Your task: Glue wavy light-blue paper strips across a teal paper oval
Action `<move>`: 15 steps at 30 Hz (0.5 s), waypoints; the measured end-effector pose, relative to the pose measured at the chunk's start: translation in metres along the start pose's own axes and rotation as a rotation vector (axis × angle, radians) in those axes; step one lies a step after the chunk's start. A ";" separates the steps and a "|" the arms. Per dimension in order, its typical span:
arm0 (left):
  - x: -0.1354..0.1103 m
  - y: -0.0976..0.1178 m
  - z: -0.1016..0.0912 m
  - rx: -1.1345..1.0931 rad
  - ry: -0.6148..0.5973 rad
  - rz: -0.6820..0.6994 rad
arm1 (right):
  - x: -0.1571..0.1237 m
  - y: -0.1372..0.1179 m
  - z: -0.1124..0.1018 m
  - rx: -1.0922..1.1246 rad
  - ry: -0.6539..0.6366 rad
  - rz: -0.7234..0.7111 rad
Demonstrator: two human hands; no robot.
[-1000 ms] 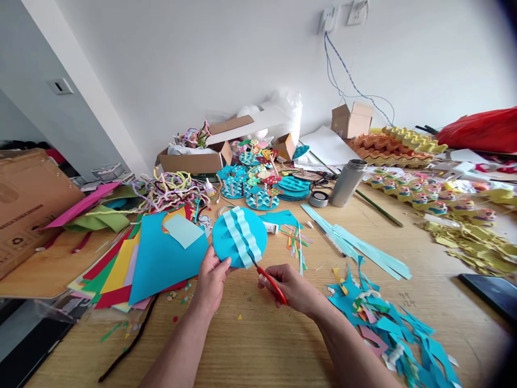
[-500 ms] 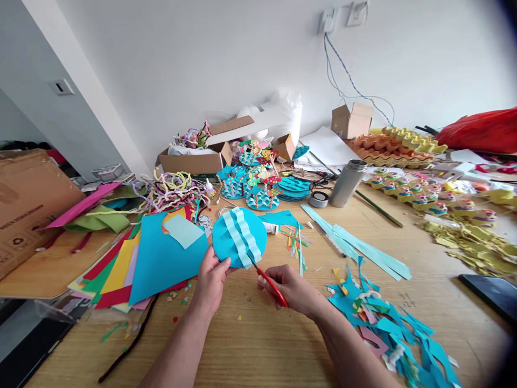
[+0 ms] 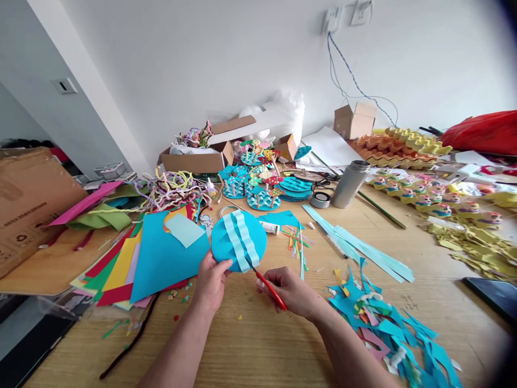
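My left hand (image 3: 212, 280) pinches the near left edge of a blue paper disc (image 3: 226, 240) that carries two wavy pale-blue strips (image 3: 242, 240). The disc is held up just above the wooden table (image 3: 262, 339). My right hand (image 3: 291, 291) is closed round red-handled scissors (image 3: 269, 288), whose blades meet the disc's lower edge where the strips end.
Stacked coloured paper sheets (image 3: 137, 264) lie to the left, blue offcuts (image 3: 388, 323) to the right. Pale-blue strips (image 3: 363, 248), a steel flask (image 3: 349, 183), a tape roll (image 3: 321, 199), finished blue discs (image 3: 262, 186), pipe cleaners (image 3: 173, 188), cardboard boxes (image 3: 197, 159) and egg-carton figures (image 3: 436, 196) crowd the back.
Both hands, the disc and the scissors keep their hold; the view has shifted slightly, and the scissor blades sit a little further into the strip ends.
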State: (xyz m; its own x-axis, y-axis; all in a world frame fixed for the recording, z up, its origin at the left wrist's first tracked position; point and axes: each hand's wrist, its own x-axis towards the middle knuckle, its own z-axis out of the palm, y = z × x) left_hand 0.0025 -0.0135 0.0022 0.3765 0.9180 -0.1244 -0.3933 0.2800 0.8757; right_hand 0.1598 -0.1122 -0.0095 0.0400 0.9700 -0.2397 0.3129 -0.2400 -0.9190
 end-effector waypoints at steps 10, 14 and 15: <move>0.000 -0.007 -0.004 -0.025 0.045 -0.034 | 0.001 -0.001 0.006 -0.064 0.004 -0.033; -0.001 -0.005 -0.001 -0.021 0.019 -0.041 | 0.000 -0.003 0.006 -0.060 0.001 -0.036; -0.001 -0.005 0.000 -0.019 0.019 -0.037 | 0.000 -0.004 0.006 -0.060 -0.001 -0.035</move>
State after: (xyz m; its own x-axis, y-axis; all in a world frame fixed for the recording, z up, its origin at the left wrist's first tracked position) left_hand 0.0038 -0.0156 -0.0023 0.3749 0.9122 -0.1656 -0.3958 0.3190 0.8612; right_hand 0.1525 -0.1120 -0.0080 0.0271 0.9778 -0.2078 0.3704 -0.2029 -0.9065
